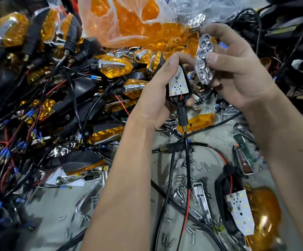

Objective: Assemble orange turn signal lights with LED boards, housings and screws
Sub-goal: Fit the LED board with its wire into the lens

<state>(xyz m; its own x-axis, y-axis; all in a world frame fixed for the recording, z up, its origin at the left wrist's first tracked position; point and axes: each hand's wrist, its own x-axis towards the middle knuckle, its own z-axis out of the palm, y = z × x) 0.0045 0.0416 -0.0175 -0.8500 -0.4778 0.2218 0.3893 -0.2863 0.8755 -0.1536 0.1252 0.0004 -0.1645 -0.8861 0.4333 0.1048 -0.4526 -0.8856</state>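
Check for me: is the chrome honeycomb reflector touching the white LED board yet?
Apart. The head view shows the chrome honeycomb reflector in the right hand, with visible background separating it from the white LED board held by the left hand.

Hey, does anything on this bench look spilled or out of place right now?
Yes. Small silver screws lie scattered loose across the grey work surface between the forearms, not in any container. A second LED board lies askew atop an orange lens at lower right.
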